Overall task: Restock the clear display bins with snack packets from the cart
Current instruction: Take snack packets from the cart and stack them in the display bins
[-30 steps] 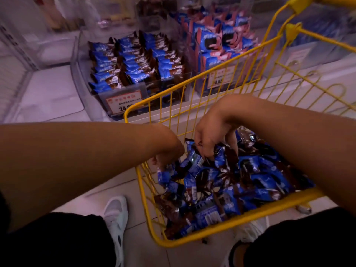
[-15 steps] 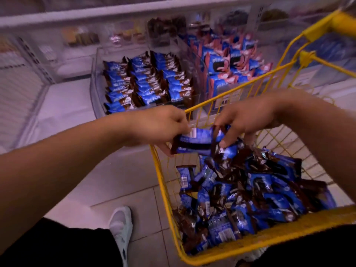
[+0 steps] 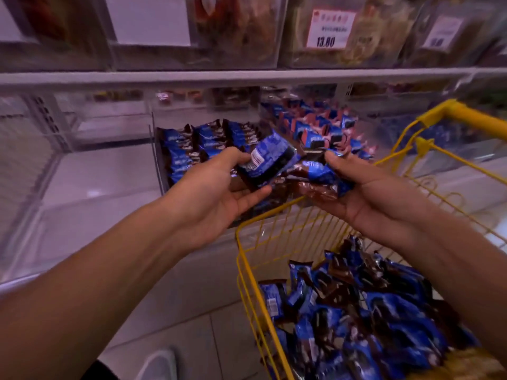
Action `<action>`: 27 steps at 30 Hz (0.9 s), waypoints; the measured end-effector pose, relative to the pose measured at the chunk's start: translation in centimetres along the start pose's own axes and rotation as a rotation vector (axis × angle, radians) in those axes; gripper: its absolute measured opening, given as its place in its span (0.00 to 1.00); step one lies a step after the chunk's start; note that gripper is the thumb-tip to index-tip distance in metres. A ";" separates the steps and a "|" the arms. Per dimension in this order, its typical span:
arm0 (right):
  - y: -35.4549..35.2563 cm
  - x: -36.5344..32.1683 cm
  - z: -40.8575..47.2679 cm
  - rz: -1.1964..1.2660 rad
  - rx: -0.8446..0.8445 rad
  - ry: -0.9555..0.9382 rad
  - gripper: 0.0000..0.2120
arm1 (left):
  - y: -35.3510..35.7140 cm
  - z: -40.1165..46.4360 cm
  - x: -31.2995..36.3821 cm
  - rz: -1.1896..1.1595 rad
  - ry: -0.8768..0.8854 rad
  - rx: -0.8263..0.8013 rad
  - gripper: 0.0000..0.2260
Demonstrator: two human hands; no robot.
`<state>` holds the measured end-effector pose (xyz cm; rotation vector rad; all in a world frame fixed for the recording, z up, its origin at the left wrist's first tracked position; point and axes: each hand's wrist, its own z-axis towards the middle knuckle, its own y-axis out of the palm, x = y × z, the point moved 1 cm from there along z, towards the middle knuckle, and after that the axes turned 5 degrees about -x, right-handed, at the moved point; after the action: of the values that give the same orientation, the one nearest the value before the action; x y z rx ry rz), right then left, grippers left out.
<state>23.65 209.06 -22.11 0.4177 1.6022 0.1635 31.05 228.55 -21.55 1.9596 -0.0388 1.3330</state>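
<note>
**Packets lifted out of the cart, now up at the bin**

A second ago I had both hands down in the cart, digging through the pile. Now they are raised to shelf height, each carrying stock. My left hand [image 3: 216,193] grips a blue packet [image 3: 267,163] between thumb and curled fingers, barcode side up. My right hand [image 3: 375,196] cradles a small bunch of packets [image 3: 318,179], fingers curled under them; I think it is three or so, but blur makes the count unsure. So the pick is done and the placing comes next.

The wrappers are glossy foil, blue and brown, pillow-shaped with crimped ends, so they will slide and crinkle. Just beyond my hands sits the clear bin [image 3: 156,149], rigid see-through plastic, with matching packets standing in neat rows. The bin beside it [image 3: 323,127] holds pink-and-blue ones. Below, the yellow wire cart [image 3: 247,270] holds a loose heap of packets.
</note>
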 end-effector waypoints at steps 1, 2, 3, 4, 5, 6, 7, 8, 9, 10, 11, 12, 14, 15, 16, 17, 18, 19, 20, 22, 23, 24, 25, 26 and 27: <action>-0.3 0.0 0.1 0.019 0.033 -0.026 0.17 | -0.1 0.1 -0.1 0.018 0.009 -0.016 0.05; -0.6 0.0 0.2 0.030 0.064 -0.058 0.18 | -0.3 0.2 -0.2 0.055 0.022 -0.029 0.04; -0.8 -0.2 0.3 0.037 0.080 -0.084 0.18 | -0.4 0.4 -0.3 0.119 0.038 -0.049 0.04; -1.0 -0.4 0.4 0.034 0.072 -0.101 0.19 | -0.5 0.5 -0.5 0.236 0.064 -0.076 0.07; -1.1 -0.6 0.4 0.025 0.054 -0.106 0.20 | -0.7 0.6 -0.6 0.397 0.095 -0.102 0.11; -1.2 -0.7 0.5 0.014 0.037 -0.106 0.20 | -0.8 0.5 -0.8 0.561 0.128 -0.125 0.13; -1.2 -0.8 0.5 0.001 0.025 -0.105 0.18 | -0.9 0.5 -1.0 0.683 0.160 -0.144 0.15; -1.2 -0.9 0.6 -0.029 0.016 -0.109 0.16 | -1.0 0.4 -1.2 0.759 0.190 -0.163 0.17; -1.2 -1.0 0.6 -0.081 0.009 -0.114 0.14 | -1.1 0.3 -1.4 0.828 0.226 -0.183 0.19; -1.2 -1.0 0.7 -0.145 0.007 -0.124 0.12 | -1.1 0.4 -1.7 0.952 0.285 -0.190 0.21; -1.2 -1.0 0.7 -0.200 0.007 -0.133 0.12 | -1.2 0.5 -1.8 1.126 0.345 -0.174 0.24; -1.3 -1.0 0.8 -0.236 0.005 -0.138 0.12 | -1.2 0.6 -2.0 1.285 0.392 -0.136 0.28; -1.3 -1.0 0.8 -0.272 -0.015 -0.133 0.11 | -0.9 0.6 -2.2 1.421 0.425 -0.039 0.32; -1.4 -1.0 0.8 -0.292 -0.027 -0.130 0.09 | -0.7 0.7 -2.3 1.409 0.412 -0.008 0.30; -1.4 -0.9 0.8 -0.312 -0.038 -0.131 0.06 | -0.6 0.8 -2.4 1.380 0.397 0.006 0.27; -1.4 -0.8 0.8 -0.327 -0.043 -0.129 0.03 | -0.5 0.9 -2.6 1.325 0.378 0.005 0.23; -1.5 -0.7 0.8 -0.340 -0.046 -0.131 0.02 | -0.5 1.0 -2.7 1.250 0.352 -0.005 0.21; -1.5 -0.7 0.8 -0.349 -0.047 -0.128 0.02 | -0.5 1.1 -2.8 1.153 0.319 -0.024 0.19; -1.6 -0.7 0.9 -0.349 -0.053 -0.125 0.02 | -0.5 1.2 -2.9 1.052 0.272 -0.047 0.19; -1.9 -0.7 0.9 -0.346 -0.072 -0.102 0.04 | -0.5 1.0 -3.0 0.871 0.190 -0.117 0.21; -2.1 -0.8 0.9 -0.354 -0.082 -0.082 0.06 | -0.5 1.0 -3.1 0.806 0.161 -0.155 0.24; -2.3 -0.8 0.9 -0.369 -0.094 -0.058 0.08 | -0.4 0.9 -3.1 0.764 0.131 -0.186 0.26; -2.4 -0.9 0.9 -0.380 -0.107 -0.029 0.10 | -0.3 0.9 -3.2 0.736 0.107 -0.219 0.29; -2.6 -0.9 0.9 -0.389 -0.127 -0.006 0.11 | -0.2 0.8 -3.3 0.697 0.078 -0.247 0.31; -2.7 -0.9 0.8 -0.404 -0.149 0.016 0.11 | -0.2 0.9 -3.4 0.641 0.056 -0.276 0.32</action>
<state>24.03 206.16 -22.24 -0.0262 1.6446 -0.0227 30.25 226.92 -24.56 1.7305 -0.8380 1.6682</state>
